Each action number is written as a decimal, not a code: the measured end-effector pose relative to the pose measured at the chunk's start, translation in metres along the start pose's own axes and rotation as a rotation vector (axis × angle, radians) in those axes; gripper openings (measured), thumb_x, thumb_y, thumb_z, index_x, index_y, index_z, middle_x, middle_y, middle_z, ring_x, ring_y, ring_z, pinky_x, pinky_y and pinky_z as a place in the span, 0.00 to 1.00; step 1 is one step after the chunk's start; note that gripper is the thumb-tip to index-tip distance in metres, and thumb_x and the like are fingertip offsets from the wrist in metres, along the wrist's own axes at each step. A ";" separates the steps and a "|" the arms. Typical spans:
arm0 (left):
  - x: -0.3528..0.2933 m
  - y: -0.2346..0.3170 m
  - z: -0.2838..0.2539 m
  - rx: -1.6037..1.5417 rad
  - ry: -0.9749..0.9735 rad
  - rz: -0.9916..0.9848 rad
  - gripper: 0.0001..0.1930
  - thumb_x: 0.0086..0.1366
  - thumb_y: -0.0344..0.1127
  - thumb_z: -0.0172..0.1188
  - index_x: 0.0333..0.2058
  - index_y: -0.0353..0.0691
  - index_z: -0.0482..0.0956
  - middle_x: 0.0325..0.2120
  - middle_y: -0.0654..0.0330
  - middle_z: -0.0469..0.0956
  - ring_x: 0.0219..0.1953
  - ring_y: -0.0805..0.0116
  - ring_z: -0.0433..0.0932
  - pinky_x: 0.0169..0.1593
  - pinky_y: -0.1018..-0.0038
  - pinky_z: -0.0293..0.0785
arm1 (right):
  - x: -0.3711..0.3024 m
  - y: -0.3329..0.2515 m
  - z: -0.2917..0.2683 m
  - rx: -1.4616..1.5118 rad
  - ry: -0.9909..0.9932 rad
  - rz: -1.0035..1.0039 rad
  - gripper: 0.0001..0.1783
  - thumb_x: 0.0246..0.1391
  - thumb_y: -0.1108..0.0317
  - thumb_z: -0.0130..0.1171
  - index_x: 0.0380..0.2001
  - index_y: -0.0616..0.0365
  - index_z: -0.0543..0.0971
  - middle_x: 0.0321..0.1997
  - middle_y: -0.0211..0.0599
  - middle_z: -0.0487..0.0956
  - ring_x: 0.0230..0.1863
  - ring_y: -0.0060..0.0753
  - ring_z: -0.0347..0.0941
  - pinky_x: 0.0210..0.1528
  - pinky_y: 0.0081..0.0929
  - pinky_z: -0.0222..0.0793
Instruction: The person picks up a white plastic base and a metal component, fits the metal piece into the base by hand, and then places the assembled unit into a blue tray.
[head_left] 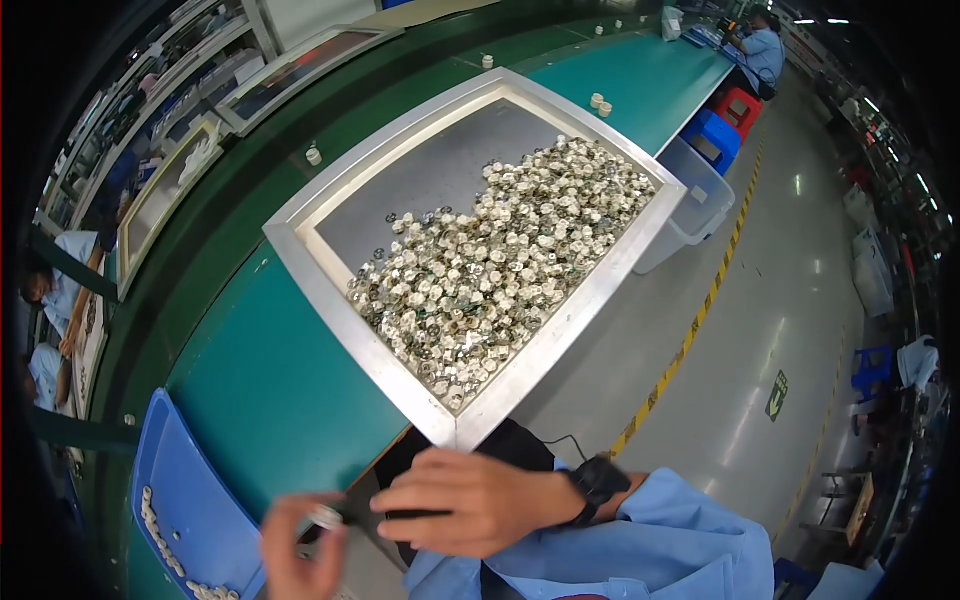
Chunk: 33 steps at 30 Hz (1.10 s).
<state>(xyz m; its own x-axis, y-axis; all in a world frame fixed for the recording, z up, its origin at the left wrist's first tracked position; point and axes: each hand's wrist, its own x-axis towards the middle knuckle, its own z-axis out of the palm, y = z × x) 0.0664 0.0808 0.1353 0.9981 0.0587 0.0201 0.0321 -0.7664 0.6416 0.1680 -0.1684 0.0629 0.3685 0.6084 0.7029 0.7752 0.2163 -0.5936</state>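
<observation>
My left hand (295, 550), slightly blurred, is at the lower edge beside the blue tray. A small round whitish part (326, 517) is pinched between its thumb and fingers. My right hand (465, 500) is to the right of it, below the near corner of the metal-framed tray. Its fingers reach left with gaps between them, and nothing shows in them. That framed tray (330, 330) rests on the green table and holds a large heap of small round white and metallic parts (500, 265). In the blue tray (165, 425) lie several small whitish pieces (160, 535).
A green conveyor belt (240, 195) runs along the left, carrying a few small white parts. A clear plastic bin (690, 200), a blue stool (712, 140) and a red stool (738, 108) stand right of the green table (270, 370). Other people sit at far right and left.
</observation>
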 end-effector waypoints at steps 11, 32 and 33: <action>0.237 -0.362 -0.134 0.161 0.422 -0.007 0.10 0.68 0.34 0.61 0.40 0.34 0.74 0.28 0.61 0.74 0.31 0.71 0.72 0.39 0.73 0.70 | -0.014 0.096 -0.114 -0.757 0.057 0.444 0.12 0.53 0.68 0.62 0.42 0.56 0.80 0.38 0.39 0.75 0.46 0.42 0.72 0.46 0.42 0.68; 0.155 -0.135 -0.042 -0.130 0.546 0.297 0.13 0.66 0.40 0.64 0.40 0.35 0.81 0.32 0.55 0.81 0.33 0.68 0.79 0.38 0.70 0.76 | -0.003 0.072 -0.114 -0.665 0.206 0.430 0.11 0.60 0.78 0.56 0.45 0.63 0.80 0.51 0.43 0.79 0.54 0.36 0.75 0.58 0.31 0.69; 0.131 -0.103 -0.035 -0.176 0.424 0.248 0.12 0.66 0.39 0.64 0.40 0.34 0.81 0.32 0.56 0.81 0.35 0.67 0.80 0.39 0.71 0.76 | 0.001 0.062 -0.108 -0.608 0.215 0.423 0.11 0.60 0.79 0.56 0.45 0.64 0.79 0.50 0.42 0.79 0.53 0.36 0.74 0.58 0.30 0.68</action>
<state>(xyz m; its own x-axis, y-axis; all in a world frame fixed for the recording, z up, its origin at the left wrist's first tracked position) 0.1920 0.1898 0.0990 0.8642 0.1705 0.4734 -0.2487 -0.6731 0.6965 0.2722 -0.2369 0.0689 0.7397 0.3708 0.5615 0.6688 -0.4975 -0.5525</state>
